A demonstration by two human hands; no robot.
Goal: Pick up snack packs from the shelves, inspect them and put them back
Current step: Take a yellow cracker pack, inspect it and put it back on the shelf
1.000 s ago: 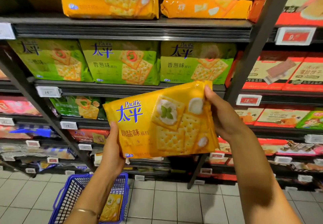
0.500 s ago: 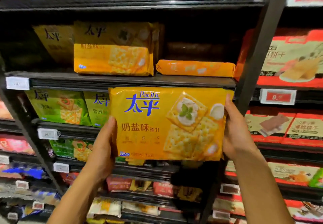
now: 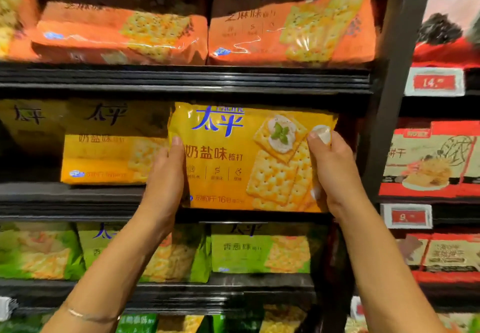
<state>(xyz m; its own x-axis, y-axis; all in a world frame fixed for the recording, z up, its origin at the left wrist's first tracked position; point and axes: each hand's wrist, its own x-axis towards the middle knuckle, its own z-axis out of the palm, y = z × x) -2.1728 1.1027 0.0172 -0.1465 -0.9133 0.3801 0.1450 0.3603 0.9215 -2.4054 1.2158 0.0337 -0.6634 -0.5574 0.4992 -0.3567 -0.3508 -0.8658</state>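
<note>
Head view: both hands hold the yellow cracker pack (image 3: 249, 158) upright at the middle shelf (image 3: 181, 202), its lower edge at the shelf's front lip. The left hand (image 3: 166, 179) has its grip on the left edge, the right hand (image 3: 335, 171) on the right edge. Another yellow pack (image 3: 104, 158) sits just to the left; orange packs (image 3: 161, 34) lie above, green packs (image 3: 259, 249) below.

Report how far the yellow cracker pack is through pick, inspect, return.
Picked up: the yellow pack is off the shelf board, held upright by the left hand and right hand at its ends. In hand: it sits at the gap on the middle shelf, beside a matching pack. Left: setting it down and letting go.
</note>
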